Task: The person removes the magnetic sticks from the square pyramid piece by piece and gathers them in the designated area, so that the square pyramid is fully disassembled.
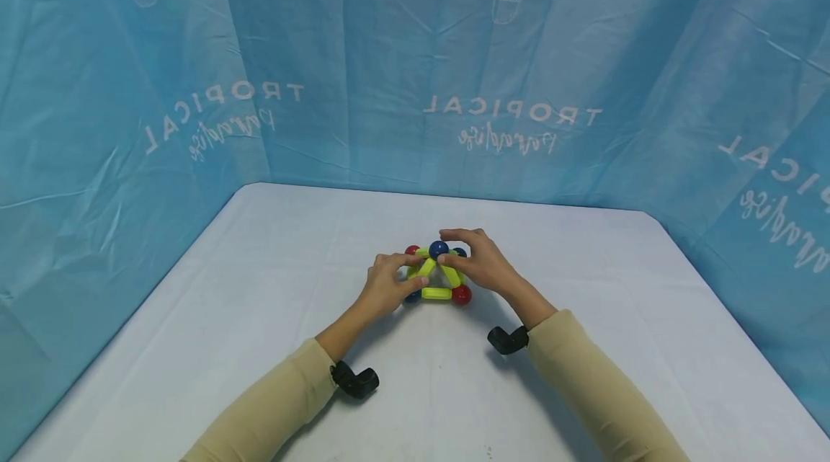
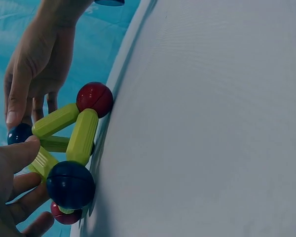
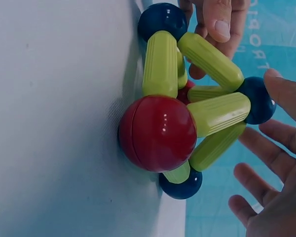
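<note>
A small pyramid built from chunky yellow-green toy rods [image 1: 436, 294] and coloured balls stands on the white table. A blue ball [image 1: 439, 250] forms its peak; red and blue balls mark the base corners, with a red ball [image 3: 158, 133] large in the right wrist view. My left hand [image 1: 384, 283] is at the left side, thumb and fingers on either side of the sloping rod [image 2: 45, 163] near the peak. From the right, my right hand [image 1: 483, 260] holds the peak ball between thumb and index finger, its other fingers spread behind in the right wrist view.
A white cloth covers the table [image 1: 311, 246]. Blue printed curtains [image 1: 389, 145] rise along its back and sides. Black camera mounts [image 1: 355, 381] are strapped on both wrists, over beige sleeves [image 1: 279, 397].
</note>
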Demonstrator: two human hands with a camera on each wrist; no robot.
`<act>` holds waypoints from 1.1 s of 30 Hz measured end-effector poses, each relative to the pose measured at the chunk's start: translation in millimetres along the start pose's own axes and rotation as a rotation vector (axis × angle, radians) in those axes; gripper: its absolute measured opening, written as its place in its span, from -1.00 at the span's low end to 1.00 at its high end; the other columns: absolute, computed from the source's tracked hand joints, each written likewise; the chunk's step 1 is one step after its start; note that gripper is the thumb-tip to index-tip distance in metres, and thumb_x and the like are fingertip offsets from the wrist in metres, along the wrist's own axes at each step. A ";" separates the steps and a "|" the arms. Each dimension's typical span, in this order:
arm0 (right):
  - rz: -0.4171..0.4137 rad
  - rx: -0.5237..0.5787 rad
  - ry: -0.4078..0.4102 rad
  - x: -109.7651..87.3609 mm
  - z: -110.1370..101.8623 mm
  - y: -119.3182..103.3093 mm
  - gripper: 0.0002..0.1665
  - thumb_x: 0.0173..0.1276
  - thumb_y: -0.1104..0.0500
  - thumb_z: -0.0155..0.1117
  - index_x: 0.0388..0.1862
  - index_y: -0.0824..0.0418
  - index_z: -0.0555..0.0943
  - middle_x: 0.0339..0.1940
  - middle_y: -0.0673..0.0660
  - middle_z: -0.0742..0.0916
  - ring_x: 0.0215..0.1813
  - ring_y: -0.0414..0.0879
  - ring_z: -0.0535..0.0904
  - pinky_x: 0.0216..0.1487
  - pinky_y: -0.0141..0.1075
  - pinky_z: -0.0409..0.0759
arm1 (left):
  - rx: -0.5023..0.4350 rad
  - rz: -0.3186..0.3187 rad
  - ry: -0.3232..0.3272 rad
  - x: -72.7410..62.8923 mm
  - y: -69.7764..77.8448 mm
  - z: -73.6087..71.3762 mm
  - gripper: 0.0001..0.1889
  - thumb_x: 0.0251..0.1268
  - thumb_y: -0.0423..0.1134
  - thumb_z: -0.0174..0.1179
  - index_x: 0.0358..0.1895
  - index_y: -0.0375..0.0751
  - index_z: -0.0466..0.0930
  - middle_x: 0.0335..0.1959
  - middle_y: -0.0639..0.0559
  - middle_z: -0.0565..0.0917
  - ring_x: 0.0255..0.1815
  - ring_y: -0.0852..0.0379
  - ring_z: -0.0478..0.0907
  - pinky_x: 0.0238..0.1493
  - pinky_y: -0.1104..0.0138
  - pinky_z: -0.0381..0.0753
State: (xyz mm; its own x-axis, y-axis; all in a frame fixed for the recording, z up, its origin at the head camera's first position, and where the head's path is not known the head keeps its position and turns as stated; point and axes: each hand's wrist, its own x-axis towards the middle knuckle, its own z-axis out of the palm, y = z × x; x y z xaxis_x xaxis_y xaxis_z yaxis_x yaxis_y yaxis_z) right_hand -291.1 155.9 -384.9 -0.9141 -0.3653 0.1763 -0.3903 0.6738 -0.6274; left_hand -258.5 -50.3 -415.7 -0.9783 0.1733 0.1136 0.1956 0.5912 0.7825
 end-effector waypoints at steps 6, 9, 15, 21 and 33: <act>0.008 0.025 -0.014 4.4 1.6 2.6 -0.41 0.25 -0.13 0.27 0.25 -0.05 0.49 0.23 0.06 0.58 0.28 0.10 0.36 0.20 0.11 0.42 | -0.038 0.003 0.006 1.5 -2.3 2.1 -0.59 0.18 -0.05 0.27 0.11 -0.02 0.58 0.16 -0.06 0.51 0.27 -0.11 0.28 0.23 -0.12 0.30; 0.017 0.032 -0.025 5.3 2.0 2.3 -0.40 0.24 -0.13 0.28 0.25 -0.05 0.49 0.22 0.08 0.58 0.27 0.09 0.36 0.20 0.10 0.43 | -0.047 0.000 0.012 2.1 -3.2 2.9 -0.61 0.19 -0.05 0.27 0.09 -0.02 0.60 0.14 -0.08 0.51 0.26 -0.11 0.29 0.22 -0.12 0.30; 0.029 0.047 -0.043 6.8 4.5 3.0 -0.41 0.25 -0.15 0.26 0.25 -0.05 0.50 0.23 0.12 0.54 0.28 0.07 0.36 0.24 0.12 0.39 | -0.051 -0.003 0.023 4.4 -3.8 5.3 -0.65 0.19 -0.07 0.27 0.05 -0.01 0.63 0.09 -0.06 0.56 0.22 -0.07 0.32 0.21 -0.12 0.30; 0.041 0.055 -0.051 6.9 6.1 4.1 -0.43 0.25 -0.15 0.26 0.24 -0.09 0.50 0.22 0.15 0.52 0.26 0.08 0.37 0.23 0.12 0.40 | -0.049 0.003 0.028 6.4 -5.0 7.5 -0.69 0.17 -0.08 0.29 -0.01 -0.02 0.67 0.04 -0.02 0.61 0.21 -0.05 0.33 0.24 -0.15 0.23; 0.027 0.048 -0.048 0.8 5.3 6.3 -0.41 0.25 -0.17 0.25 0.25 -0.04 0.50 0.19 0.18 0.52 0.26 0.13 0.39 0.22 0.14 0.40 | -0.055 0.024 0.018 2.7 -1.7 8.7 -0.73 0.16 -0.09 0.30 -0.08 -0.06 0.70 0.00 -0.02 0.64 0.19 -0.04 0.37 0.27 -0.17 0.18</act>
State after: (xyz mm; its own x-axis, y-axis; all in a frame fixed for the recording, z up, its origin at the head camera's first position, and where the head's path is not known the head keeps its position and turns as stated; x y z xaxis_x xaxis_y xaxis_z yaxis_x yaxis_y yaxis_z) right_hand -293.7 156.4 -392.7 -0.9173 -0.3785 0.1233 -0.3590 0.6529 -0.6669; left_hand -260.9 -44.0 -422.1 -0.9745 0.1730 0.1432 0.2156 0.5426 0.8118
